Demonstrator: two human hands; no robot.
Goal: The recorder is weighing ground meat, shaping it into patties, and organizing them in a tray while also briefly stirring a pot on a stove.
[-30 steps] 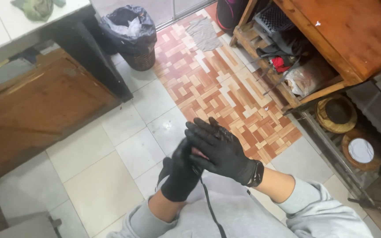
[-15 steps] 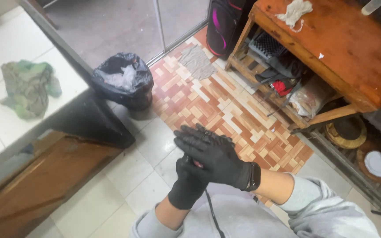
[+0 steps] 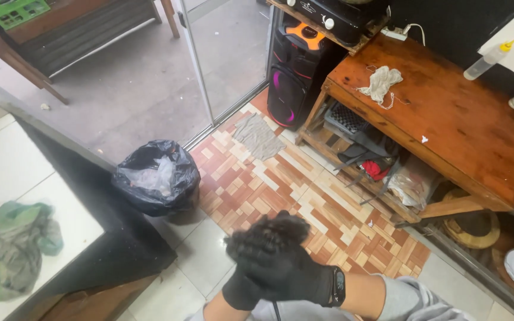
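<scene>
Both my hands wear black gloves and are pressed together low in the view, above the tiled floor. My right hand (image 3: 287, 267) reaches in from the right, a dark watch (image 3: 338, 286) on its wrist, and wraps over my left hand (image 3: 240, 292), which rises from below. Their fingers are blurred at the top and seem to interlock. No tool or object is held. A thin black cord (image 3: 276, 310) hangs below the hands.
A bin lined with a black bag (image 3: 156, 176) stands to the left by a white counter (image 3: 13, 178) with a green cloth (image 3: 10, 252). At right is a wooden table (image 3: 447, 113) with a rag (image 3: 382, 83) and a cluttered lower shelf. A black speaker (image 3: 292, 77) stands beside a glass door.
The view has tilted up toward the door and table, so my hands sit lower in frame. They stay pressed together, right over left.
</scene>
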